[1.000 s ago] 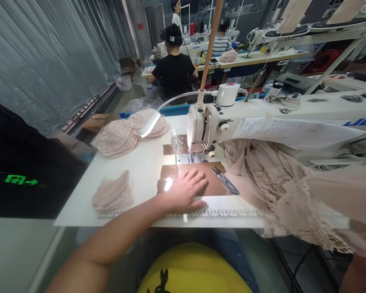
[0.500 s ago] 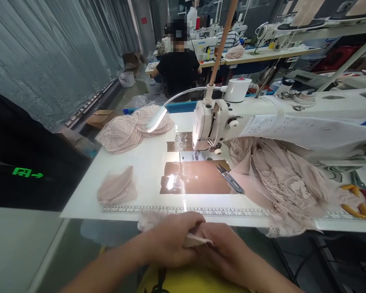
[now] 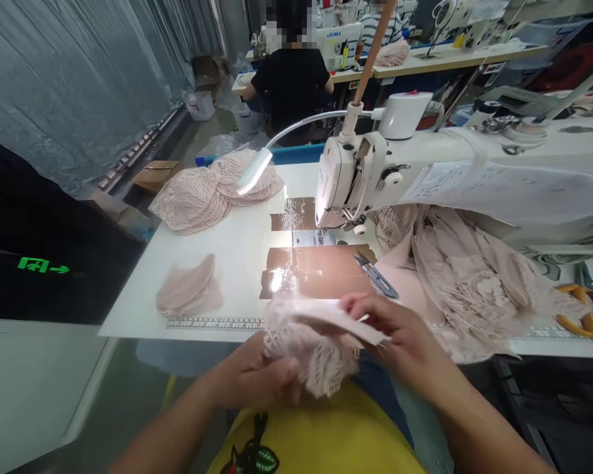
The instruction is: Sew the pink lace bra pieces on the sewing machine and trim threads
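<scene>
A pale pink lace piece (image 3: 321, 362), cup-like in shape, is held in front of the table's near edge. My left hand (image 3: 261, 375) is closed on its left side, thumb on top. On the right, my right hand (image 3: 395, 336) pinches the straight pale band along its upper edge. Motion blurs parts of the cloth and fingers. Just beyond lie thread snips (image 3: 376, 275) at the right end of brown tape (image 3: 321, 271) on the table. Further back stands the sewing machine (image 3: 346, 174), its needle area lit by a bent-neck lamp (image 3: 255, 171).
Stacked lace cups (image 3: 197, 197) lie at the back left, and a sheer pink piece (image 3: 190, 286) lies at the left front. A heap of pink lace cloth (image 3: 474, 283) hangs over the right front edge, beside orange-handled scissors (image 3: 580, 309). A co-worker (image 3: 291, 85) sits ahead.
My hands have moved apart, with the right going up and right. The lace piece, mostly hidden between them before, now shows spread open. The view has tilted slightly down.
</scene>
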`<state>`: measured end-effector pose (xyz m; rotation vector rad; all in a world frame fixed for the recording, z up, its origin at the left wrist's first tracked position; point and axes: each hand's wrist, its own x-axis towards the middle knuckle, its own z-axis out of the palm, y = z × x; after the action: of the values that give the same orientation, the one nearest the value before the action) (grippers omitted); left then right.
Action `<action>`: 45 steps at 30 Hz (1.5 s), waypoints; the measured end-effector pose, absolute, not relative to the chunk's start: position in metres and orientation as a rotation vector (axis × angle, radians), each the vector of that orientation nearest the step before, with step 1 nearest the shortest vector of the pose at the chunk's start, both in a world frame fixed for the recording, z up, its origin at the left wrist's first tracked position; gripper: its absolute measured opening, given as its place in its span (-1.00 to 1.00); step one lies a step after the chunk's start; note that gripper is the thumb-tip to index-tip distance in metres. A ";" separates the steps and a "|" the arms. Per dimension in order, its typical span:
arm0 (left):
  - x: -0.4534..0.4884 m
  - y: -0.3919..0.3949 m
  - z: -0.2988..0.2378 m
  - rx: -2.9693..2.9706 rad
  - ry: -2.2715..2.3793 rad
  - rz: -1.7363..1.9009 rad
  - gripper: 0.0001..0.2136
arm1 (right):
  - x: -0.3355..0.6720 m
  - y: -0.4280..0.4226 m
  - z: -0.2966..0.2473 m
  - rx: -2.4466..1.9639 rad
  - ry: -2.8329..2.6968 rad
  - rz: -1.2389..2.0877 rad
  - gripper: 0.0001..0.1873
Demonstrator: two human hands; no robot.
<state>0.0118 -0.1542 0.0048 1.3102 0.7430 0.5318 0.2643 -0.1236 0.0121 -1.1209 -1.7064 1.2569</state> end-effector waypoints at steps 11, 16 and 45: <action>0.027 -0.132 -0.001 1.333 0.747 0.499 -0.41 | 0.239 -0.134 -0.007 -0.759 -1.197 2.231 -0.71; 0.028 -0.148 -0.007 1.199 0.773 0.421 -0.74 | 0.250 -0.140 -0.012 -0.893 -1.060 1.944 -0.66; 0.151 -0.219 -0.027 0.420 0.760 1.133 -0.49 | 0.285 -0.184 -0.036 -0.746 -1.078 1.580 -0.84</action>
<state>0.1512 -0.2193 -0.0269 0.4197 0.7596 1.1326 0.2851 -0.1843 -0.0364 -0.7458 -1.0779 1.5798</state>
